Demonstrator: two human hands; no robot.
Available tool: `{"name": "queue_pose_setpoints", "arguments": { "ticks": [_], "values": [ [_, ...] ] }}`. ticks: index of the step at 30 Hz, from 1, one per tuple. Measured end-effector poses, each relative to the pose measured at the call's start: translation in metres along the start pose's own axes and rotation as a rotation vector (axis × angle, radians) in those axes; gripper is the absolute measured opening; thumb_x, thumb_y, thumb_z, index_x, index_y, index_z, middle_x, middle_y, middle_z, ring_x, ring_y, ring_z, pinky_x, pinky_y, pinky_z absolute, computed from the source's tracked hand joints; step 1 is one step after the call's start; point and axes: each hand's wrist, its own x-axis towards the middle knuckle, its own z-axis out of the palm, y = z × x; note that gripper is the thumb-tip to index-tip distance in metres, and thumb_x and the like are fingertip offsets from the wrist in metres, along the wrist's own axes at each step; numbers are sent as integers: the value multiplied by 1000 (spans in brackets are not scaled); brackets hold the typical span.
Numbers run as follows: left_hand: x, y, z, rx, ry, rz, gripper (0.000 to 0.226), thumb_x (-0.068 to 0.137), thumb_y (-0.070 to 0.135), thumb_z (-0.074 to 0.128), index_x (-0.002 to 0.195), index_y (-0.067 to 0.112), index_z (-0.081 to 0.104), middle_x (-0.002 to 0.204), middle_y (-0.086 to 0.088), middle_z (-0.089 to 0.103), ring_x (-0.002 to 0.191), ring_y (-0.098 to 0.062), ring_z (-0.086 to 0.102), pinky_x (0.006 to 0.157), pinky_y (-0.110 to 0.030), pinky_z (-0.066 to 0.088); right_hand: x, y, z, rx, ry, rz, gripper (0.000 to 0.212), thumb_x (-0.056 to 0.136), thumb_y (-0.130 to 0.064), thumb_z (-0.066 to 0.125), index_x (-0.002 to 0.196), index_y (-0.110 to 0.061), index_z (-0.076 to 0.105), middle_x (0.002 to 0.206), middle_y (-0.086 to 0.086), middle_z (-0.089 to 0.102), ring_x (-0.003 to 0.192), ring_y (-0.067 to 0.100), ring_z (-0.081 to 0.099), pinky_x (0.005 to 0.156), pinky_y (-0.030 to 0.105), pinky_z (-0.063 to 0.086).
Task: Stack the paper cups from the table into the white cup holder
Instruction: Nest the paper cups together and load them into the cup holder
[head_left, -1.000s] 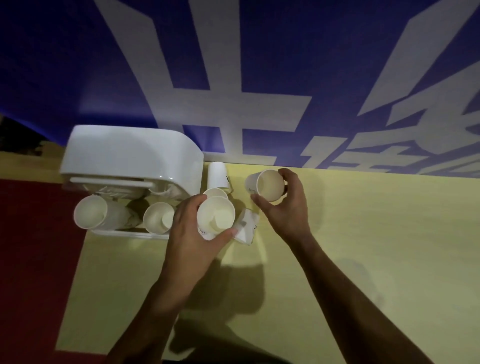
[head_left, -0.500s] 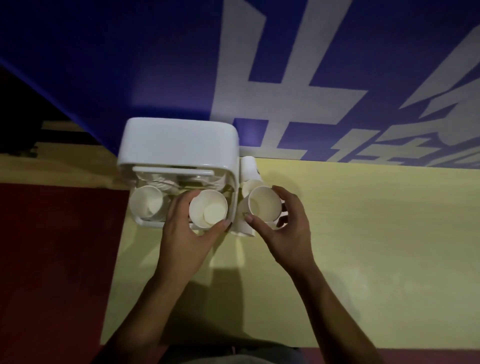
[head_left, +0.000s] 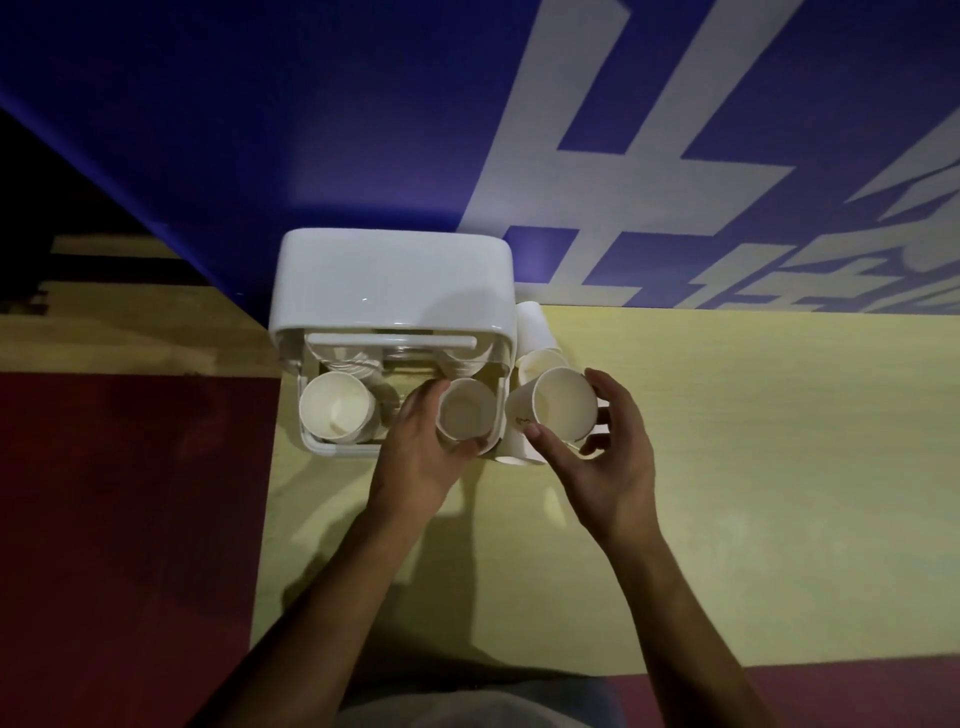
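Observation:
The white cup holder (head_left: 392, 280) stands at the table's left edge against the blue wall. Its left slot holds a paper cup (head_left: 335, 408). My left hand (head_left: 421, 457) is wrapped around another paper cup (head_left: 465, 410) sitting in the holder's right slot. Just right of the holder, my right hand (head_left: 605, 462) grips a third paper cup (head_left: 563, 408), tilted with its mouth toward me. More cups lie behind and under it: one upside down by the wall (head_left: 532, 325), one behind (head_left: 540, 361), one lying below (head_left: 514, 447).
The yellow table (head_left: 753, 467) stretches to the right. A dark red floor (head_left: 130, 519) lies to the left of the table. The blue wall with large white characters (head_left: 597, 156) rises right behind the holder.
My left hand has carried its cup leftwards from the table into the holder's right slot. My right hand has brought its cup closer to the holder. The camera view shifted left.

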Motion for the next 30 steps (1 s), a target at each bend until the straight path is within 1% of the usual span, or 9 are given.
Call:
{"name": "queue_pose_setpoints", "arguments": {
  "ticks": [4,7,12,15,18,21,26,28,30],
  "values": [
    [4,-2,5,2,2,-81,78,74,38,89,142,30,51,138,7,61,125,-16,55,95,-26,44,-1,-3,-1,-29,-16,-32,77,69,-47,91,134,-41,51,126,-31,54,104,9,60,74,17,49],
    [6,1,4,-10,-1,-98,76,73,36,90,139,30,52,135,8,62,123,-17,56,92,-30,48,0,-11,1,-28,-34,-70,77,68,-48,90,134,-39,51,127,-27,56,101,10,60,72,15,49],
    [-2,-8,-5,-73,-89,-59,92,77,36,87,151,27,33,139,4,58,124,-15,56,95,-33,50,-1,-21,21,3,-138,-174,74,74,-38,91,137,-27,54,130,-24,58,107,11,61,76,20,50],
    [-16,-12,-15,-202,-52,-100,69,94,24,71,152,32,35,141,7,58,129,-10,55,100,-33,48,-1,-14,33,-7,-187,-213,73,76,-36,90,138,-22,54,133,-17,59,116,11,59,84,18,46],
    [-24,0,-23,-339,32,-138,42,106,32,51,148,29,48,133,11,61,122,-2,58,95,-19,43,1,-1,44,-39,-226,-214,75,76,-36,90,140,-21,54,135,-14,59,121,6,56,92,18,45],
    [-18,13,-23,-418,0,-150,35,110,33,41,143,31,52,121,19,62,102,19,58,84,-3,40,5,10,57,-90,-244,-198,78,75,-44,89,141,-25,53,136,-15,59,126,5,53,100,30,48],
    [0,5,-7,-276,-92,-176,42,109,36,34,147,49,45,138,2,62,114,-13,62,92,-25,42,10,22,71,-157,-305,-245,75,82,-49,82,146,-21,52,144,-10,58,132,9,52,109,38,45],
    [3,-2,-2,-240,-116,-189,46,108,29,35,149,49,42,132,-2,65,105,-10,63,89,-24,43,10,27,72,-136,-339,-236,74,86,-45,79,149,-20,49,148,-8,55,137,7,49,111,37,45],
    [1,-6,-1,-200,-118,-158,49,109,23,35,152,47,40,128,4,64,93,7,63,83,-13,42,10,33,72,-126,-355,-238,73,90,-42,77,151,-17,46,151,-7,52,139,6,47,112,36,44]
  ]
}}
